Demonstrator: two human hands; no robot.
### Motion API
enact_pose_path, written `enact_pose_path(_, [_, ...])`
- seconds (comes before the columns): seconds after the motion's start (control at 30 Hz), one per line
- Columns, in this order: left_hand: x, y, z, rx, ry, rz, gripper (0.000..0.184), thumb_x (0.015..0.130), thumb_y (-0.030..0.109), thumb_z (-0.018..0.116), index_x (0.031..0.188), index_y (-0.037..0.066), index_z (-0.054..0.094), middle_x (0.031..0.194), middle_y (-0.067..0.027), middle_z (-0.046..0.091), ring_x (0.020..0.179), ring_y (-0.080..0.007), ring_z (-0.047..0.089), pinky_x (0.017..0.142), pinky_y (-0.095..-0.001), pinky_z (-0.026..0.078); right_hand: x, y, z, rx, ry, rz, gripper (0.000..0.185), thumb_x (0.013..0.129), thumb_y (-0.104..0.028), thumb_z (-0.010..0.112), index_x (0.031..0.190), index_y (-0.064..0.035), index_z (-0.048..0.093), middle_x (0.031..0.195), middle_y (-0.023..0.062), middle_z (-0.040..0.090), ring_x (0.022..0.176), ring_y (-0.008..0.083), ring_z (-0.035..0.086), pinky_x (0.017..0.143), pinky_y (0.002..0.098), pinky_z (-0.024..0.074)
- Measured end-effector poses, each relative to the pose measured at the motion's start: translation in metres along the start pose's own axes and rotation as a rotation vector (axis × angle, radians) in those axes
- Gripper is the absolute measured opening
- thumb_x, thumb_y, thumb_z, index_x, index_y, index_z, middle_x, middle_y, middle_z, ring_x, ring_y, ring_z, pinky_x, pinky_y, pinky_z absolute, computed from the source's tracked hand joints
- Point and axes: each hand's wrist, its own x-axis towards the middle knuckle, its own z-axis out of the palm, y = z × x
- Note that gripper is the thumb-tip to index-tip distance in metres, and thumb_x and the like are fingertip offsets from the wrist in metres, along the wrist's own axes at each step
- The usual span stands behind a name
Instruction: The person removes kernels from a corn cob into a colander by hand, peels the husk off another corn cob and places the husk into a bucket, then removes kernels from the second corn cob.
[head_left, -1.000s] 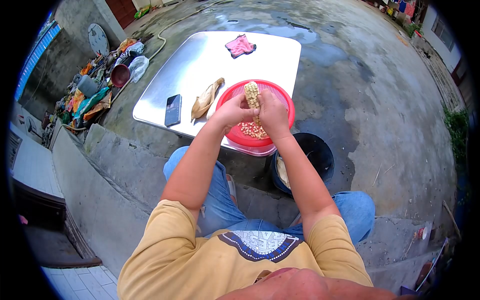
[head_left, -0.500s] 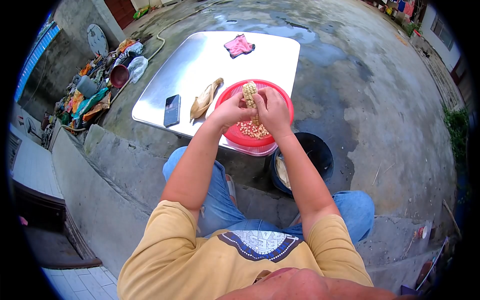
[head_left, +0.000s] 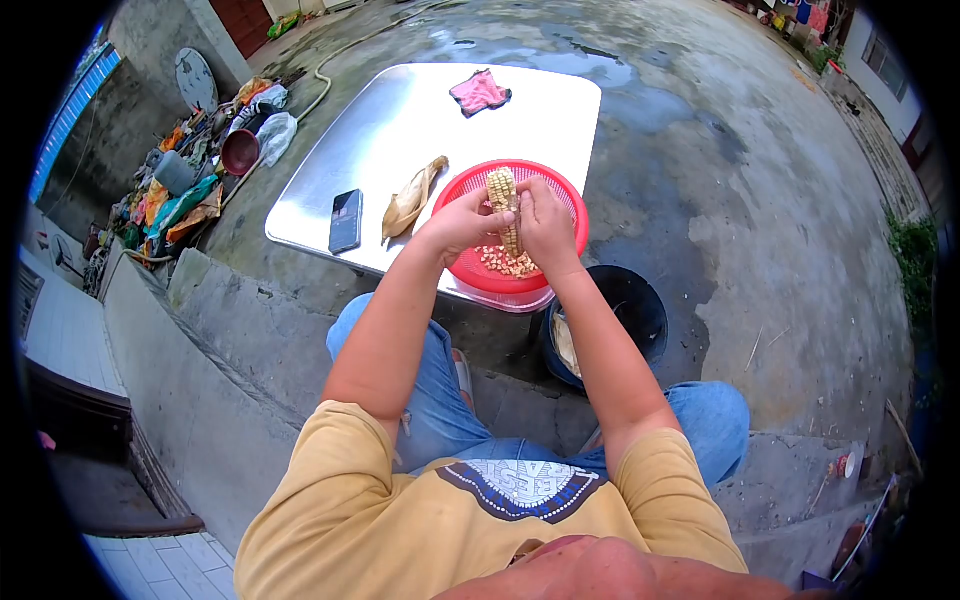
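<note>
One corncob [head_left: 503, 188] between both hands [head_left: 463, 223] [head_left: 549, 230]

Outdoor daylight was bright and diffuse, apparently from open sky overhead; shadows were soft-edged. The metal counter [head_left: 345, 135] was blown out to near white mid-surface, grading to grey at left. Wet floor [head_left: 600, 72] threw back pale glare up top. Shade pooled under the counter; the bucket interior [head_left: 635, 300] and the opening at lower left [head_left: 80, 405] went near black. Corn cob [head_left: 503, 186] rows resolved okay; loose kernels [head_left: 506, 263] were small, detail mushy. Heavy fisheye: straight edges bowed, corners were black, rim showed bluish fringing.
</note>
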Motion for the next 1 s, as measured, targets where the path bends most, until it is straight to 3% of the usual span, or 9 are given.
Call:
enact_pose_path(0.37, [0.002,-0.002,0.000,0.038,0.006,-0.013,0.048,0.096,0.011,0.070,0.140,0.005,0.052,0.119,-0.0117,0.064,0.108,-0.0200,0.066,0.090,-0.0336,0.059,0.000,0.000,0.000,0.084,-0.024,0.115,0.020,0.101,-0.022,0.056,0.098,-0.0028,0.060,0.087,0.0227,0.065,0.082,0.0429,0.065,0.071,0.0496,0.0490])
enact_pose_path(0.57, [0.005,-0.003,-0.003,0.108,0.001,-0.003,0.048,0.096,0.009,0.069,0.141,0.004,0.051,0.117,-0.0119,0.065,0.106,-0.0201,0.066,0.090,-0.0336,0.058,0.001,0.002,0.000,-0.030,0.016,0.027,0.023,0.102,-0.026,0.055,0.099,-0.0037,0.060,0.089,0.0225,0.066,0.084,0.0431,0.066,0.072,0.0509,0.0486])
enact_pose_path(0.87, [0.005,-0.006,0.003,0.076,-0.087,0.013,0.048,0.096,0.009,0.070,0.140,0.003,0.051,0.117,-0.0121,0.065,0.106,-0.0202,0.066,0.089,-0.0336,0.058,-0.001,0.001,0.002,0.018,0.029,0.104,0.025,0.104,-0.029,0.052,0.103,-0.0042,0.058,0.091,0.0220,0.067,0.087,0.0443,0.065,0.074,0.0533,0.0485])
enact_pose_path(1.0, [0.005,-0.006,0.001,0.096,-0.104,-0.043,0.059,0.096,0.009,0.070,0.149,0.007,0.045,0.127,-0.0081,0.063,0.116,-0.0190,0.063,0.098,-0.0354,0.055,-0.003,-0.003,0.003,-0.078,0.045,0.102,0.023,0.104,-0.026,0.050,0.102,-0.0045,0.057,0.088,0.0229,0.065,0.083,0.0457,0.063,0.072,0.0558,0.0468])
